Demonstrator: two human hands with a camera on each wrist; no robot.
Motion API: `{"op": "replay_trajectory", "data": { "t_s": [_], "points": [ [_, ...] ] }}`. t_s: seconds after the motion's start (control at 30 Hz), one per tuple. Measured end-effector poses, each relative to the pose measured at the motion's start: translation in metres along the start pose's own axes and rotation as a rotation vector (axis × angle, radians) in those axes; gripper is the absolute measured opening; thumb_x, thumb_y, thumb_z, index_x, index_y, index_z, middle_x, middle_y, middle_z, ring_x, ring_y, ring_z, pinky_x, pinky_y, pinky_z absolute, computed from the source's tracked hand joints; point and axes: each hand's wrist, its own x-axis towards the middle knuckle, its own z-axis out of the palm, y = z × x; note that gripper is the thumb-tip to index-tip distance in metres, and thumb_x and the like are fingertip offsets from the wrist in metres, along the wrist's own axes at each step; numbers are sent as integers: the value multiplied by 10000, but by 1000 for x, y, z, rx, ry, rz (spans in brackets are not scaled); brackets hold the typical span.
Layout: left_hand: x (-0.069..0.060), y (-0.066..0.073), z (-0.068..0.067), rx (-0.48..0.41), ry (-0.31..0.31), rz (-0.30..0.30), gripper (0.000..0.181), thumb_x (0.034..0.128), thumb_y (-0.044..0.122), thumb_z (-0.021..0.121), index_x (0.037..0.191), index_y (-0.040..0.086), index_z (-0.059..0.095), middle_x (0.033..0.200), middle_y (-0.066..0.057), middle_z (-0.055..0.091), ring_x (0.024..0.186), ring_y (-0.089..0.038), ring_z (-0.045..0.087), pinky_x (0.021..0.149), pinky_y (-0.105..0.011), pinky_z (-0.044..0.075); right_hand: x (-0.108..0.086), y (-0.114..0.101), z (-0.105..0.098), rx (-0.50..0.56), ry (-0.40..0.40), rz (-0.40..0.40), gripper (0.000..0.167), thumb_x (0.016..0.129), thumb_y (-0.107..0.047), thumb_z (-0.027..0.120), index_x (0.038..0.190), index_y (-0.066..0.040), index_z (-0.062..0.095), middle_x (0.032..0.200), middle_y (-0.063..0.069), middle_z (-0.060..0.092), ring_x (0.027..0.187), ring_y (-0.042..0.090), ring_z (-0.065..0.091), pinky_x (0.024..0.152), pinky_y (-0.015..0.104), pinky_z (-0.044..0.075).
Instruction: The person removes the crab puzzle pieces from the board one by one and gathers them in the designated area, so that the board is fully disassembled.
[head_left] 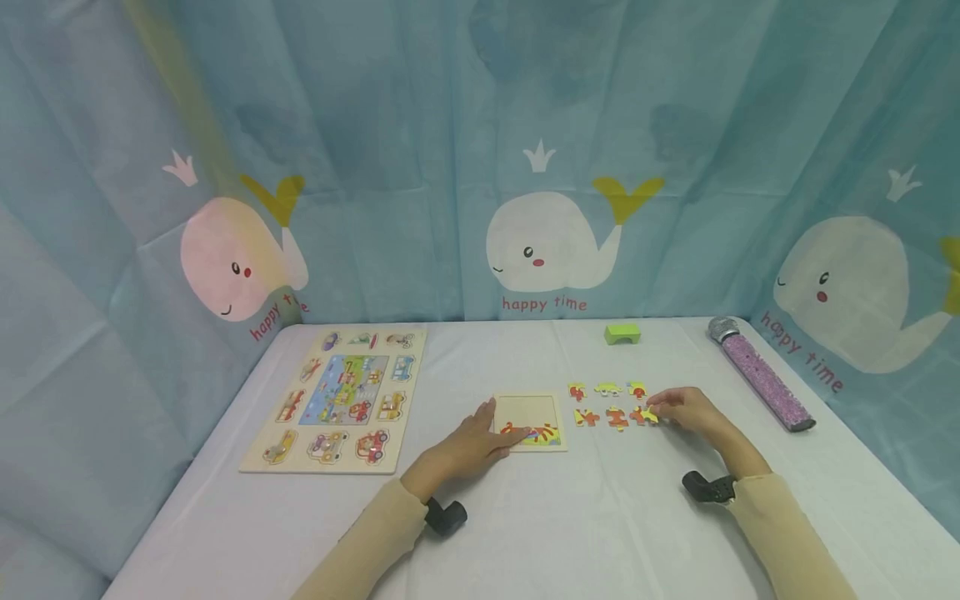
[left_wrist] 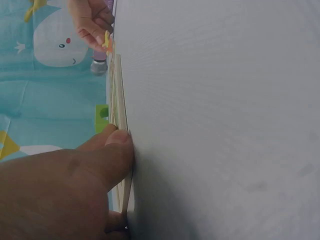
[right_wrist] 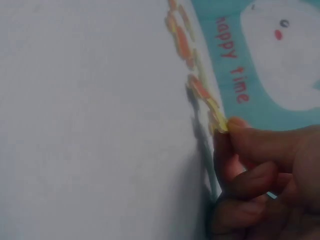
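Observation:
My left hand [head_left: 472,442] rests at the left side of a small wooden puzzle board [head_left: 527,401], its fingers touching the board. Orange and yellow pieces [head_left: 550,435] fill the lower part of the board's recess. In the left wrist view my left thumb [left_wrist: 119,150] lies against the board's edge [left_wrist: 121,95]. My right hand [head_left: 688,408] pinches a yellow and orange puzzle piece [right_wrist: 218,117] between thumb and index finger, with one side tilted up. Beside it lie more loose pieces in two rows, such as an orange piece [head_left: 617,418] and a mostly yellow piece [head_left: 608,389].
A large wooden vehicle puzzle [head_left: 288,454] lies at the left of the white table [head_left: 585,533]. A green block [head_left: 622,334] stands at the back. At the right lies a microphone [head_left: 765,375] with a glittery purple handle. A whale-print curtain [head_left: 420,250] surrounds the table.

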Motion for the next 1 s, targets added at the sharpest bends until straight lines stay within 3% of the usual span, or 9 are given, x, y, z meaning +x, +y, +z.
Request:
{"op": "replay_trajectory", "data": {
  "t_s": [0.2,0.4,0.6,0.8,0.9,1.0],
  "points": [
    [-2,2,0,-14,-3,-33,455,963,332,426,1390,448,318,1532,-217,73,1422,-343,95,1144,-461,181,-2,0,-1,-76,11,-28,273,876,-182,594,1044,29,634,1001,152,631,858,193,510,681,258,418],
    [-5,4,-3,-9,-2,-47,449,968,339,415,1395,437,316,1532,-218,74,1425,-331,89,1147,-450,179,-4,-8,1,-131,51,-32,249,863,-162,602,1020,28,639,849,93,605,762,192,492,609,262,400],
    [-7,9,-4,47,59,-20,432,963,305,452,1380,393,382,1485,-279,194,1384,-378,221,1092,-478,295,-4,-31,9,-174,67,-125,252,882,-184,594,1043,5,633,806,97,600,677,176,503,553,268,406],
    [-10,11,-5,21,95,-33,503,930,300,526,1408,234,386,1468,-223,296,1365,-346,290,1072,-477,326,-1,-77,46,-125,-4,-227,176,865,-152,615,987,-31,650,764,79,584,588,163,502,493,255,418],
    [-9,7,-5,-13,147,-45,562,906,314,564,1396,99,394,1463,-160,343,1355,-317,322,1068,-467,333,3,-100,71,-146,-71,-341,127,853,-138,626,937,-50,661,720,38,576,577,123,492,496,230,415],
    [-8,1,-4,-93,177,-55,577,893,330,580,1373,55,416,1464,-108,361,1351,-292,335,1081,-450,317,5,-120,95,-167,-149,-446,110,850,-119,615,919,-47,662,688,13,567,590,90,466,526,211,402]
  ]
}}
